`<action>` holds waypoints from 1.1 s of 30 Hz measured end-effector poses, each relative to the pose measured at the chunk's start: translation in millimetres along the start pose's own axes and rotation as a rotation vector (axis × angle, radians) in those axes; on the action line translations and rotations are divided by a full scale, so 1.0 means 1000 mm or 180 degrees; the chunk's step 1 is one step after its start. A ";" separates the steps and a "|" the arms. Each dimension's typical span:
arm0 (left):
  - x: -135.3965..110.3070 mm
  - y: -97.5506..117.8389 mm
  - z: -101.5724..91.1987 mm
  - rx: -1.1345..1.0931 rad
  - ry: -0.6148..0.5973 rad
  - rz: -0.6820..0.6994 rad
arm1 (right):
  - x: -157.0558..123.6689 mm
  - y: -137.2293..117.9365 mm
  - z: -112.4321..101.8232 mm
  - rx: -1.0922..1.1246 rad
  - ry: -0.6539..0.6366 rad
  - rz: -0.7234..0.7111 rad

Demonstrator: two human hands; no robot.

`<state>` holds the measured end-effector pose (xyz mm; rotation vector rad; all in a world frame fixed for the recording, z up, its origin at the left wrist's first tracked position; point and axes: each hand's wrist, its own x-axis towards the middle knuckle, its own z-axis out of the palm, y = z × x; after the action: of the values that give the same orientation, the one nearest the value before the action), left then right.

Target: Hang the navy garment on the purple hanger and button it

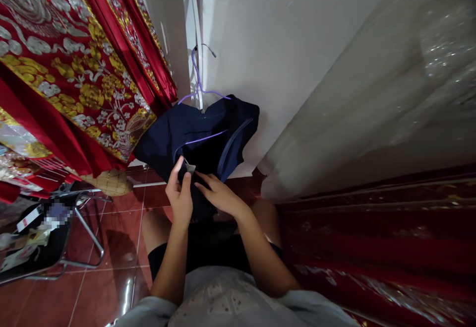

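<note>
A dark navy garment hangs on a purple wire hanger hooked against the white wall. My left hand is closed, pinching the garment's lower edge beside a small pale tag. My right hand rests against the same dark cloth just to the right, fingers stretched toward the tag. Both forearms reach up from my lap, and my bare knees show below the garment.
Red garments with gold and silver embroidery hang at the left. A metal-legged chair loaded with items stands on the red tiled floor. Clear plastic sheeting and red cloth fill the right side.
</note>
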<state>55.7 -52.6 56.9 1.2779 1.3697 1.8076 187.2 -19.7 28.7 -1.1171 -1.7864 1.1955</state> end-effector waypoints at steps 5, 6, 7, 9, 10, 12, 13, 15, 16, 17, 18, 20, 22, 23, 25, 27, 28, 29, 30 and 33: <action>0.004 -0.008 -0.004 -0.0064 0.0347 -0.0131 | -0.021 0.012 -0.014 0.0369 0.0989 -0.0239; 0.004 -0.008 -0.002 -0.0102 0.0401 -0.0094 | -0.022 0.015 -0.016 0.0397 0.1204 -0.0231; 0.004 -0.007 -0.001 -0.0145 0.0433 -0.0072 | -0.023 0.019 -0.018 0.0410 0.1289 -0.0165; 0.002 -0.006 0.003 -0.0196 0.0390 -0.0115 | -0.023 0.024 -0.017 0.0423 0.0981 0.0094; 0.001 -0.005 0.005 -0.0194 0.0330 -0.0165 | -0.023 0.025 -0.015 0.0455 0.0733 0.0215; -0.004 -0.003 0.008 -0.0206 0.0194 -0.0275 | -0.021 0.026 -0.008 0.0563 0.0402 0.0255; -0.006 -0.002 0.009 -0.0229 0.0117 -0.0323 | -0.020 0.025 -0.004 0.0630 0.0352 0.0193; -0.009 0.000 0.009 -0.0280 -0.0018 -0.0381 | -0.017 0.023 0.004 0.0776 0.0362 0.0084; -0.011 0.001 0.010 -0.0291 -0.0066 -0.0389 | -0.016 0.023 0.008 0.0834 0.0354 0.0059; -0.011 0.001 0.010 -0.0297 -0.0087 -0.0383 | -0.015 0.022 0.011 0.0896 0.0357 0.0067; -0.012 0.001 0.010 -0.0310 -0.0076 -0.0358 | -0.014 0.023 0.014 0.0974 0.0388 0.0105; -0.012 -0.003 0.010 -0.0399 0.0022 -0.0247 | -0.013 0.024 0.017 0.1183 0.0568 0.0250; -0.015 -0.014 0.010 -0.0490 0.0133 -0.0124 | -0.014 0.025 0.018 0.1364 0.0751 0.0427; -0.018 -0.021 0.010 -0.0500 0.0130 -0.0113 | -0.015 0.025 0.018 0.1414 0.0788 0.0497; -0.027 -0.038 0.010 -0.0428 -0.0053 -0.0257 | -0.017 0.024 0.016 0.1424 0.0728 0.0563; -0.037 -0.055 0.009 -0.0320 -0.0363 -0.0504 | -0.020 0.023 0.014 0.1369 0.0583 0.0570; -0.042 -0.061 0.009 -0.0266 -0.0516 -0.0579 | -0.021 0.022 0.013 0.1337 0.0501 0.0580; -0.045 -0.066 0.008 -0.0200 -0.0629 -0.0603 | -0.022 0.021 0.012 0.1325 0.0399 0.0608; -0.047 -0.069 0.008 -0.0118 -0.0698 -0.0580 | -0.023 0.019 0.011 0.1349 0.0270 0.0649; -0.045 -0.072 0.005 0.0202 -0.0816 -0.0382 | -0.022 0.011 0.006 0.1599 -0.0136 0.0759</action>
<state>69.8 -62.7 -26.5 1.3757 1.3382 1.4741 192.9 -39.6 14.2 -1.0212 -1.2934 1.7030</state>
